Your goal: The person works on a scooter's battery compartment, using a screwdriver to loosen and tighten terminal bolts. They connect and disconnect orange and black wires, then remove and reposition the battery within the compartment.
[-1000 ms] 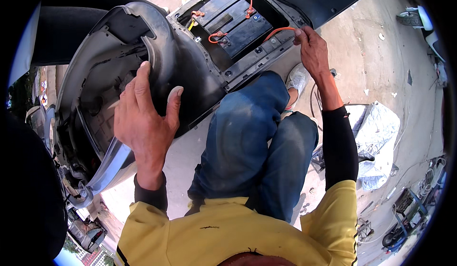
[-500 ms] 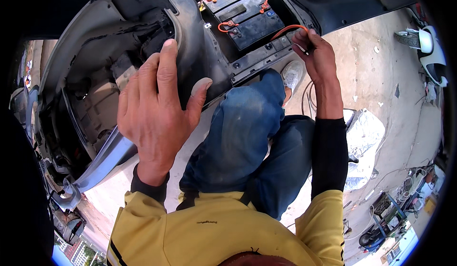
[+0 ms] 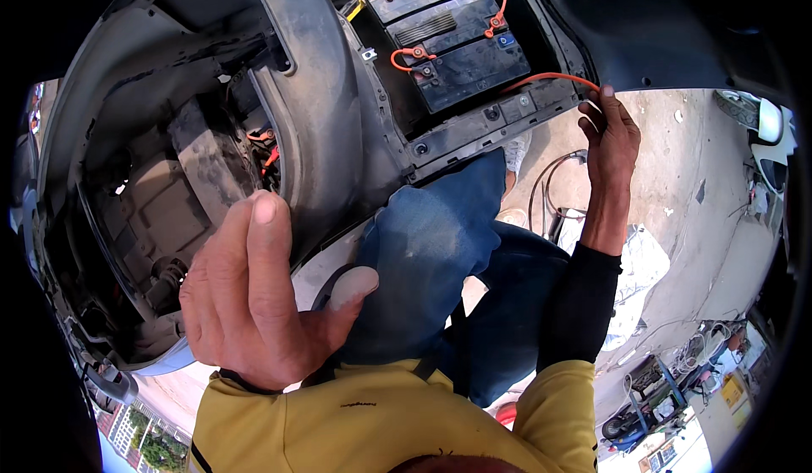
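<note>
My right hand (image 3: 612, 141) pinches an orange cable (image 3: 558, 76) near the outer edge of the scooter's floor compartment. The cable runs out of the compartment, beside a row of black batteries (image 3: 474, 78). Short orange leads (image 3: 408, 53) join the battery terminals. My left hand (image 3: 258, 299) is raised with its fingers stretched and the thumb apart, holding nothing. Behind it lies the scooter's opened body cavity (image 3: 139, 189), with a dark box-shaped part (image 3: 207, 156) and red-orange wires (image 3: 269, 153) inside. Whether the left fingertips touch anything cannot be made out.
A grey plastic panel (image 3: 317, 92) divides the cavity from the battery compartment. Dark cable loops (image 3: 541, 189) and a silvery sheet (image 3: 647, 274) lie on the concrete ground. A white scooter (image 3: 771, 147) stands at the far right, with clutter and coiled cords (image 3: 698, 342) at the lower right.
My right hand has shifted right with the orange cable, and more of the cable shows. My left hand has come down and nearer to me. The view has shifted slightly.
</note>
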A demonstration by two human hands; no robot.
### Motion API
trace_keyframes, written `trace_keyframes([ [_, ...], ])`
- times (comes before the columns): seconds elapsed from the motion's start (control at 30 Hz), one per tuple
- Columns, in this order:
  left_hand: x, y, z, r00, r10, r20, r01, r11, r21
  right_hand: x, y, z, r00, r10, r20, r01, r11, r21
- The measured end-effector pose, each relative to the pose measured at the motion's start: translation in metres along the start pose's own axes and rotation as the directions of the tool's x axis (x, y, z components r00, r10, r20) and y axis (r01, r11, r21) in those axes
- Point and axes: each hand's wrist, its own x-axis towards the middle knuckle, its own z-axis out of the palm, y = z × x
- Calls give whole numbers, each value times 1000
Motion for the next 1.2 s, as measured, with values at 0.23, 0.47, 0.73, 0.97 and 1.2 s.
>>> trace_keyframes([
  [0.23,0,-4,5,999,21,-44,-19,999,45,-18,-12,69,930,-77,360,33,991,129],
  [0.47,-4,-1,11,994,-12,-112,16,999,35,-1,-1,68,909,-131,397,-125,822,556],
  [0.73,5,5,5,999,13,-49,-10,998,60,2,0,53,970,-130,204,110,988,108],
  [0.97,3,11,12,975,-30,-219,38,999,35,-7,-3,59,920,-283,270,296,955,-8],
  [1.2,-2,56,7,965,58,-255,-161,901,-402,-23,-9,51,840,-385,381,420,907,-10],
])
